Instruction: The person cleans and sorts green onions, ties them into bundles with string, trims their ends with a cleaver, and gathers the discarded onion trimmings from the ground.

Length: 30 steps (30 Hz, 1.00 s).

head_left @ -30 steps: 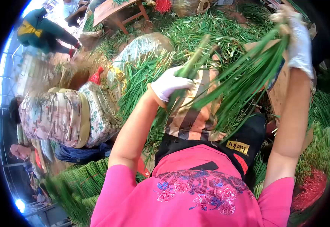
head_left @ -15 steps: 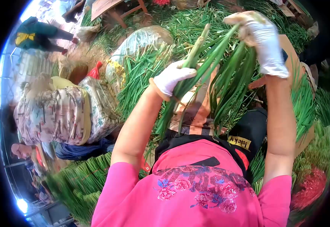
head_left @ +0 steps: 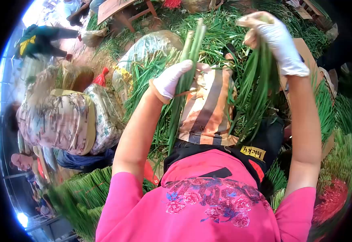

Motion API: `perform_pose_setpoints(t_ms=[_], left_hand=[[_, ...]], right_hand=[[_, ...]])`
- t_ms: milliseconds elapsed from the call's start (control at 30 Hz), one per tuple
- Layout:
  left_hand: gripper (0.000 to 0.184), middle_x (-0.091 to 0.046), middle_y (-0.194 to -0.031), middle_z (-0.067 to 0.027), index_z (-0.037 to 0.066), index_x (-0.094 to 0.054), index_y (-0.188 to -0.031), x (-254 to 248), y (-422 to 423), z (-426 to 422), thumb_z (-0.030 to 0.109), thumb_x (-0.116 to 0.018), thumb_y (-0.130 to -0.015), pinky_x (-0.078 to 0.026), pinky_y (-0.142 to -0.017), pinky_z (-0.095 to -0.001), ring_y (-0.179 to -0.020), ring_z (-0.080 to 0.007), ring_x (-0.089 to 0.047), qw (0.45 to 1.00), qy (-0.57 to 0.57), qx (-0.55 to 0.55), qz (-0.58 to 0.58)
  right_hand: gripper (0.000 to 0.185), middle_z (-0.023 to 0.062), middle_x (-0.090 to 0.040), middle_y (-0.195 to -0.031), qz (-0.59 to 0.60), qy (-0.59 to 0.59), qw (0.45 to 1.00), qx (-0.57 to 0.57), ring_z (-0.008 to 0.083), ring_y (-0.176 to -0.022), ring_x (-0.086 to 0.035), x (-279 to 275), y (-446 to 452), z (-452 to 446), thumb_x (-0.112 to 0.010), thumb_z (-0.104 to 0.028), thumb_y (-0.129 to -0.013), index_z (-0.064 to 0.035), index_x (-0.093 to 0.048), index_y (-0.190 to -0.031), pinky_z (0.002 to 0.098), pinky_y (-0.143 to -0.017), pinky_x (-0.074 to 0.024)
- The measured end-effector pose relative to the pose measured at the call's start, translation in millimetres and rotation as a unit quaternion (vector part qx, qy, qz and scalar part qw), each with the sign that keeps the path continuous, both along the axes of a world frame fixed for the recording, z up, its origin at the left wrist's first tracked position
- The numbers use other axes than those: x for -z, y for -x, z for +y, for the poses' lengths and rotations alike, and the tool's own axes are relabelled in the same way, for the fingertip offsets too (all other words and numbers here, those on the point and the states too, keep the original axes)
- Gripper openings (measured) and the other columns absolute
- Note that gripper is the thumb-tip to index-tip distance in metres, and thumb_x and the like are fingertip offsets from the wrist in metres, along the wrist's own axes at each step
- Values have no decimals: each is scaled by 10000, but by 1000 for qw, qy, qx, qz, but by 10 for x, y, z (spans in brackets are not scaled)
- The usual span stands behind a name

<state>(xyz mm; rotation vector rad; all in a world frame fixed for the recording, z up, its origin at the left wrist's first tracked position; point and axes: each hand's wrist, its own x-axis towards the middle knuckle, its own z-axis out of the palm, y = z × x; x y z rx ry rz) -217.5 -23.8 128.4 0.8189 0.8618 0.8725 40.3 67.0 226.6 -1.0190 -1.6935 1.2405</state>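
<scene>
My left hand point(head_left: 177, 77), in a white glove, is closed round a few long green stalks point(head_left: 179, 104) that stand up past the thumb, their leaves trailing toward my waist. My right hand point(head_left: 265, 30), gloved too, is raised at the upper right. From its closed fingers hangs a loose bunch of green leaves point(head_left: 256, 88). Between the hands, a striped cloth point(head_left: 208, 107) covers my lap. A pile of cut green stalks point(head_left: 143, 80) lies just left of my left hand.
At the left sits a person in a patterned top point(head_left: 55, 121); another in dark green point(head_left: 42, 40) bends farther off. A wooden table point(head_left: 113, 10) stands at the top. Stacked green bundles point(head_left: 87, 193) lie lower left, red ties point(head_left: 331, 201) lower right. A cardboard piece point(head_left: 305, 54) is beside my right hand.
My right hand has come inward from the far upper right, still with the leaf bunch. My left hand has shifted slightly left, and another stalk now stands beside the first in it.
</scene>
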Motion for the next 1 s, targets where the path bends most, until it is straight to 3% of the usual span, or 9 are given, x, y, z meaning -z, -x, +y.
perform_pose_setpoints(t_ms=[133, 300, 433, 567, 600, 733, 867, 900, 1000], left_hand=[[531, -613, -843, -44, 2, -568, -1184, -242, -353, 6, 428, -531, -870, -486, -609, -240, -679, -107, -561, 997, -15, 63, 30], [482, -656, -1023, -112, 39, -516, -1255, -47, -461, 65, 345, -539, -882, -526, -584, -253, -694, -104, -594, 998, -50, -31, 13], [399, -663, -973, -121, 23, -544, -1186, 17, -523, 72, 302, -524, -901, -535, -588, -267, -706, -150, -624, 995, -78, -57, 33], [261, -664, -977, -144, 25, -580, -1018, 102, -162, 147, 250, -552, -890, -536, -580, -276, -710, -177, -636, 989, -40, -133, 55], [265, -666, -979, -150, 14, -589, -1008, 125, -12, 136, 246, -564, -883, -507, -546, -250, -683, -157, -628, 987, -5, -155, 39], [288, -620, -802, -46, -13, -593, -1019, -101, -18, 207, 249, -570, -902, -481, -523, -221, -591, -116, -576, 993, -37, -101, 54], [254, -600, -759, -52, 8, -592, -989, -510, -450, 235, 242, -592, -890, -490, -529, -231, -578, -114, -570, 995, -57, 23, 81], [237, -602, -743, -56, 8, -591, -981, -550, -472, 231, 218, -608, -870, -485, -513, -227, -577, -110, -573, 998, -30, 19, 55], [200, -595, -688, -36, 16, -617, -933, -283, -151, 273, 193, -617, -841, -475, -502, -222, -568, -111, -575, 986, -4, 36, 164]], right_hand=[[199, 16, -616, -669, 68, 28, 996, -56, 71, -575, -570, 266, 258, -147, -667, -208, -847, -37, -631, -942, 219, -539, -461], [179, 15, -615, -691, 73, 23, 997, -21, 71, -560, -550, 470, 283, -82, -654, -224, -853, -47, -627, -861, 210, -531, -447], [164, 36, -640, -760, 98, 79, 992, -14, 84, -616, -574, 491, 277, -94, -641, -215, -858, -51, -636, -874, 222, -544, -467], [195, 51, -665, -775, 65, -59, 995, 54, 94, -623, -579, 113, -75, 14, -603, -212, -878, -25, -647, -910, 212, -569, -481], [201, 45, -664, -763, 68, -21, 995, 66, 87, -630, -573, -47, -302, 65, -605, -217, -872, -28, -647, -924, 207, -580, -475], [230, 23, -655, -736, 35, -32, 998, 34, 59, -639, -554, -91, -242, 60, -616, -241, -857, -36, -646, -957, 192, -596, -454], [207, 28, -676, -788, 39, -7, 997, -68, 53, -668, -585, -30, 209, -85, -632, -232, -856, -56, -659, -960, 189, -574, -447], [183, 20, -681, -818, 13, 10, 999, -47, 49, -690, -597, -109, 202, -66, -626, -226, -863, -65, -671, -938, 187, -587, -455], [191, 6, -689, -871, 28, -44, 997, 53, 57, -734, -607, -300, -75, -14, -555, -212, -906, -65, -676, -926, 180, -626, -454]])
